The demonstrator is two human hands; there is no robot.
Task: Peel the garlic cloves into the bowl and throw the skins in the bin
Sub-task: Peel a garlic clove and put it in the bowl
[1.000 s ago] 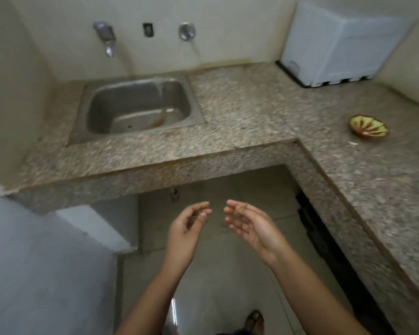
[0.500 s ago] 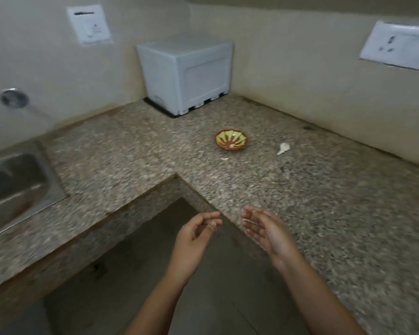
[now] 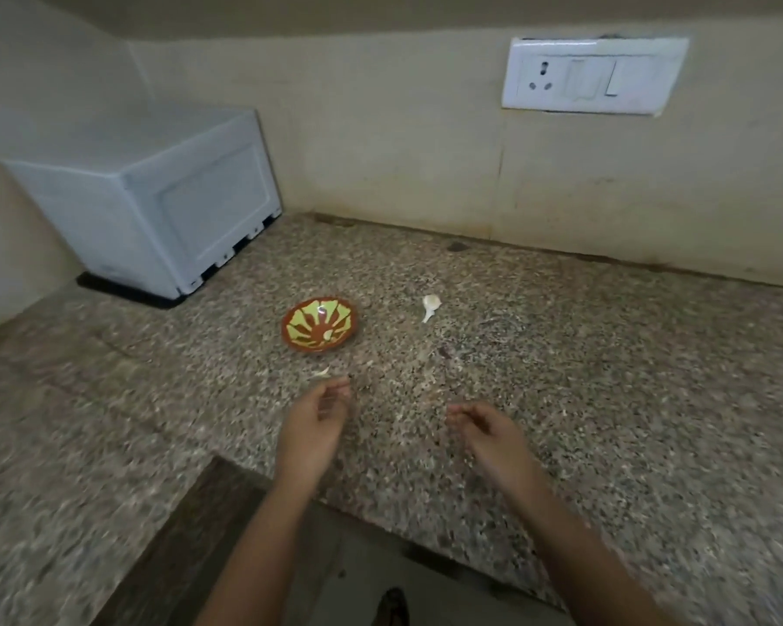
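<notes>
The garlic [image 3: 430, 305] lies on the bench [image 3: 606, 377], far of the right hand [image 3: 484, 426] and just right of the bowl [image 3: 319, 324]. A skin scrap [image 3: 321, 374] sits just beyond the left hand [image 3: 317, 422]. Both hands hover loosely curled, holding nothing. The garlic is white with a stalk. The bowl is brown with green petals. The bench edge runs under the wrists, and bare bench spreads to the right.

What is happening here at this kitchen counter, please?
A person stands at the granite counter with both hands over its near edge. The left hand and the right hand hold nothing, fingers loosely curled. A small orange and green bowl sits ahead of the left hand, and a piece of garlic lies to its right, apart from it. A scrap of skin lies just past the left fingertips. No bin is in view.
</notes>
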